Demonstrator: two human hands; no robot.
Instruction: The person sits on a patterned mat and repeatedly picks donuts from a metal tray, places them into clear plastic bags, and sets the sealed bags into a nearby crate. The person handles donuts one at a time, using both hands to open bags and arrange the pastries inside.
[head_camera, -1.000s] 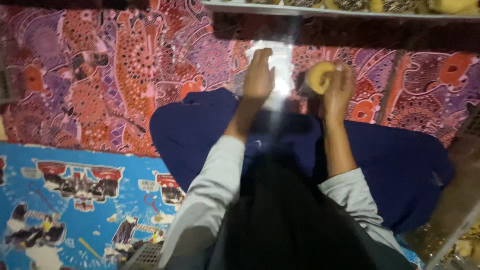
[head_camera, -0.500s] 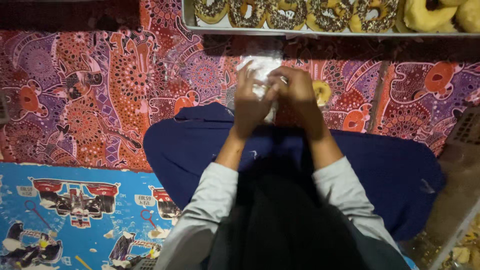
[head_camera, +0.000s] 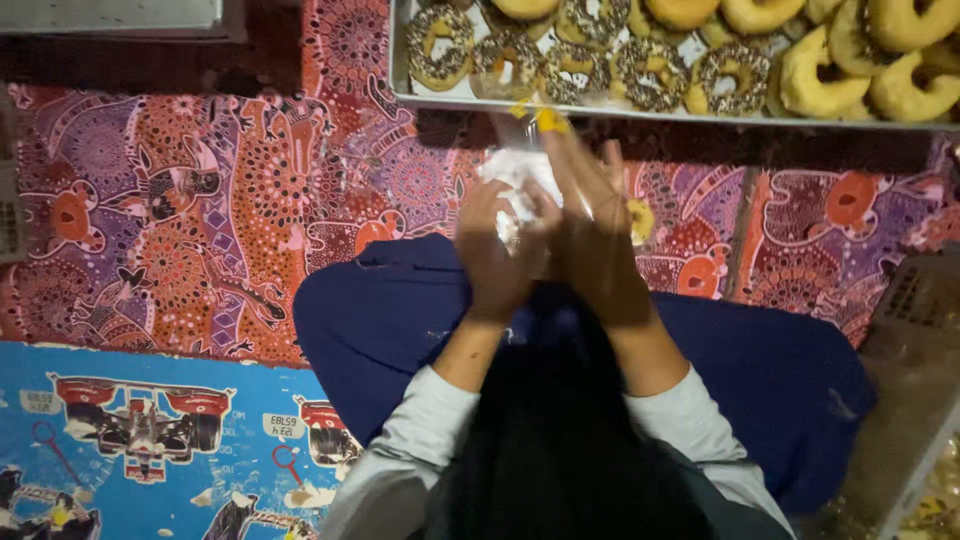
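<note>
Just below the tray (head_camera: 430, 98) of doughnuts (head_camera: 650, 72), the left hand (head_camera: 497, 255) and right hand (head_camera: 595, 235) pinch a clear plastic bag (head_camera: 515, 170) between them, fingers curled.

- The floor cloth (head_camera: 200, 200) was purple, red and orange, crowded with dotted animal shapes.
- The mat (head_camera: 130, 440) was bright blue, printed with red and white racing cars.
- The person's lap cloth (head_camera: 400, 320) was plain deep blue; the sleeves (head_camera: 420, 430) were pale grey.
- The doughnuts (head_camera: 900, 60) in the metal tray (head_camera: 420, 98) were golden yellow, some speckled dark and white.
- The plastic bag (head_camera: 515, 170) was clear.
</note>
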